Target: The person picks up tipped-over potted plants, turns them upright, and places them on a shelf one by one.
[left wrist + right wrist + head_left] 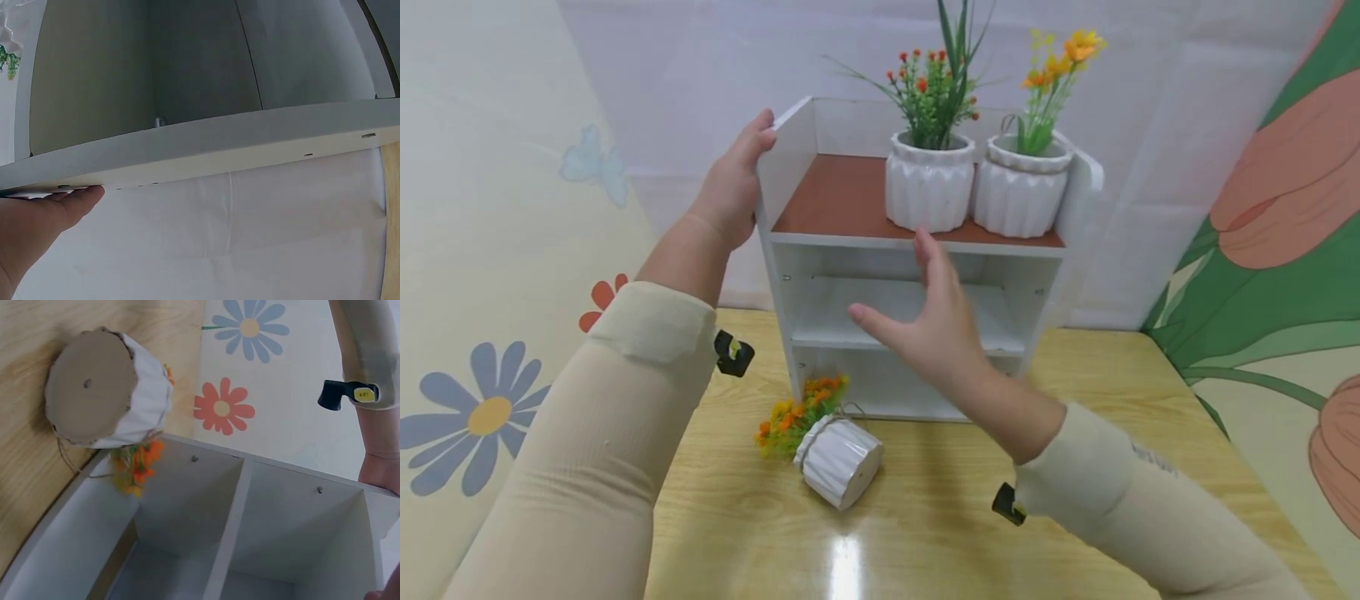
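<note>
White shelf unit [917,275], upright at the table's [1075,500] far edge, two potted plants [929,179] on top. Left hand [733,183] grips its upper left side panel; right hand [936,325], fingers spread, empty, hovers before the middle shelf. Toppled pot [838,458] lies nearer, just left of the right hand.

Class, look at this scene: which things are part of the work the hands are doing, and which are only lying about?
Part of the work:
left hand, gripping the side panel of the shelf
right hand, open before the shelf front
two upright flower pots on the top board
tipped-over flower pot on the table

Lying about:
flowered wall cloth
</note>
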